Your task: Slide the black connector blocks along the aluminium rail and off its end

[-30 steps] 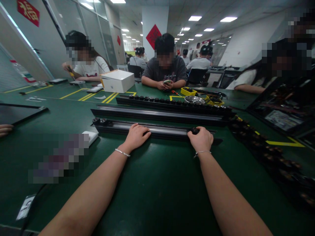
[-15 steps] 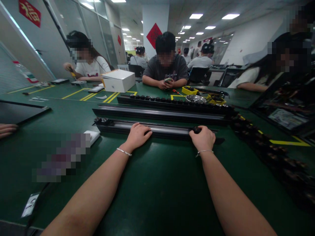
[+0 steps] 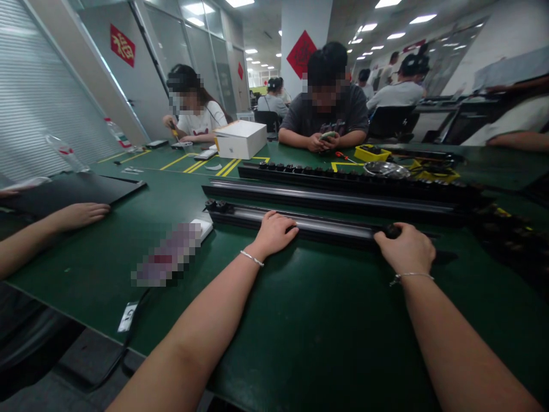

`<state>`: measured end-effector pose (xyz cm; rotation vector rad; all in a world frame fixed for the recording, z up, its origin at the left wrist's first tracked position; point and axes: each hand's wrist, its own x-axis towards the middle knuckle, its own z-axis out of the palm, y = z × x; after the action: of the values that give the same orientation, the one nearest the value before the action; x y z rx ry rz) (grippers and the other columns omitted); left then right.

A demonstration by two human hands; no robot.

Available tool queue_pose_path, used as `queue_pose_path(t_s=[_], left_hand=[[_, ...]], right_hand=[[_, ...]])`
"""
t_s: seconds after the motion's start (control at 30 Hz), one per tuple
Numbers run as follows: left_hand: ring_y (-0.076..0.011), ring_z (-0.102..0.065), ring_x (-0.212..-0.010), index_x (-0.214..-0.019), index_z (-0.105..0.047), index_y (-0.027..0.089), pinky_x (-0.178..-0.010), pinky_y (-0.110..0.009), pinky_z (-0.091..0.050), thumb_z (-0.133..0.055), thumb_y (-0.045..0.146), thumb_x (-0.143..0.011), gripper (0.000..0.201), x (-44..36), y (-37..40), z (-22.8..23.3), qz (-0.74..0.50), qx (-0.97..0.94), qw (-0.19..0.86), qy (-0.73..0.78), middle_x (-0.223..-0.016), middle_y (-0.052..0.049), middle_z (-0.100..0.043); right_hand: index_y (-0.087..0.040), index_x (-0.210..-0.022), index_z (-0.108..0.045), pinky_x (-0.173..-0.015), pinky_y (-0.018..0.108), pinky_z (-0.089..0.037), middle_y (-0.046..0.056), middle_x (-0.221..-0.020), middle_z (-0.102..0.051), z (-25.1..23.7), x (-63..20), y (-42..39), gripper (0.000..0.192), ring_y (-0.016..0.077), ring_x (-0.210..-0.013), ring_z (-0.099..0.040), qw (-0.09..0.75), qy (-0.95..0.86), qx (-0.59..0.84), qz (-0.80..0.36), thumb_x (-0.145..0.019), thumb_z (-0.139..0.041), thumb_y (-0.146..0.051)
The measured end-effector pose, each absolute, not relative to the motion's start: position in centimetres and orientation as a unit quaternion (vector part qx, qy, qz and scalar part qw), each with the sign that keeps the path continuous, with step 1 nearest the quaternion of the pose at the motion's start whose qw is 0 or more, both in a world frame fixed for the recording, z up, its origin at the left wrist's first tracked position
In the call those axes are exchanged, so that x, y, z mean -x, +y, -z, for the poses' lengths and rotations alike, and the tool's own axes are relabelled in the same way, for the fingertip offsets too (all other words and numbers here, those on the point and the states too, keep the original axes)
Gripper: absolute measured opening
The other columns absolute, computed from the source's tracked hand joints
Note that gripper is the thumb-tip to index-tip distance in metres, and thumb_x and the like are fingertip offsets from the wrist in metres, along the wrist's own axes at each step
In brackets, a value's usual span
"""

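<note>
A long black rail (image 3: 330,225) with a shiny inner channel lies across the green table in front of me. My left hand (image 3: 275,233) grips it near the middle, fingers over its top and thumb along the near side. Toward the rail's right end, my right hand (image 3: 407,247) is closed around a small round black part (image 3: 392,230), which the fingers partly hide. Small black roller-like pieces (image 3: 215,206) sit in the rail's left end. Just behind lies a second black rail (image 3: 309,196), and beyond it a third rail (image 3: 300,170) carries a row of small black pieces.
A white device with a cable (image 3: 201,229) lies left of the rail. Another person's hand (image 3: 88,213) rests by a dark panel (image 3: 86,191). Farther back are a white box (image 3: 242,140), a metal dish (image 3: 386,170) and a yellow bin (image 3: 372,153). A person sits opposite, holding a phone (image 3: 328,136).
My view has swung left, so the scene sits farther right and more of the neighbour's arms shows. Both my hands keep their places on the rail and the small part.
</note>
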<state>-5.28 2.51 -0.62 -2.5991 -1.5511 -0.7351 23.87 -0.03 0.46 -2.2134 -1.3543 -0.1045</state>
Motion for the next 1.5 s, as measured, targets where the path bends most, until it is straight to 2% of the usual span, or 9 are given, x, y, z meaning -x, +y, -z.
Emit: queue_pose_path(t_s=[0.37, 0.8, 1.03, 1.5], left_hand=[[-0.0186, -0.059, -0.101, -0.092, -0.067, 0.025, -0.105, -0.044, -0.026, -0.046, 0.037, -0.087, 0.024, 5.4, 2.9, 0.9, 0.248, 0.835, 0.006, -0.49, -0.099, -0.002, -0.071], [-0.0189, -0.06, -0.099, -0.09, -0.066, 0.025, -0.105, -0.044, -0.026, -0.044, 0.037, -0.088, 0.025, 5.4, 2.8, 0.8, 0.241, 0.835, 0.006, -0.495, -0.096, -0.001, -0.071], [-0.0195, -0.06, -0.1, -0.09, -0.066, 0.025, -0.105, -0.045, -0.025, -0.044, 0.038, -0.088, 0.026, 5.3, 2.7, 0.7, 0.241, 0.835, 0.003, -0.495, -0.097, -0.002, -0.071], [-0.0193, -0.059, -0.101, -0.09, -0.066, 0.025, -0.105, -0.044, -0.025, -0.044, 0.037, -0.088, 0.025, 5.3, 2.6, 0.6, 0.234, 0.835, 0.004, -0.498, -0.098, -0.002, -0.071]], right_hand=[[-0.016, -0.109, -0.061, -0.09, 0.042, -0.039, 0.013, -0.106, -0.062, -0.7, -23.9, -0.6, 0.045, 0.0279, -0.1, -0.053, 0.28, -0.496, 0.821, 0.036, -0.07, -0.053, -0.037], [-0.017, -0.115, -0.056, -0.09, 0.041, -0.039, 0.013, -0.107, -0.062, -1.1, -24.2, -0.9, 0.044, 0.0277, -0.102, -0.053, 0.281, -0.484, 0.828, 0.019, -0.074, -0.052, -0.033], [-0.018, -0.114, -0.057, -0.085, 0.04, -0.041, 0.013, -0.101, -0.062, -1.2, -24.8, -0.9, 0.043, 0.0261, -0.095, -0.055, 0.266, -0.49, 0.83, 0.022, -0.075, -0.051, -0.034], [-0.018, -0.112, -0.059, -0.085, 0.04, -0.04, 0.012, -0.099, -0.061, -0.9, -25.7, -1.0, 0.043, 0.0265, -0.097, -0.053, 0.286, -0.469, 0.835, 0.034, -0.073, -0.05, -0.034]])
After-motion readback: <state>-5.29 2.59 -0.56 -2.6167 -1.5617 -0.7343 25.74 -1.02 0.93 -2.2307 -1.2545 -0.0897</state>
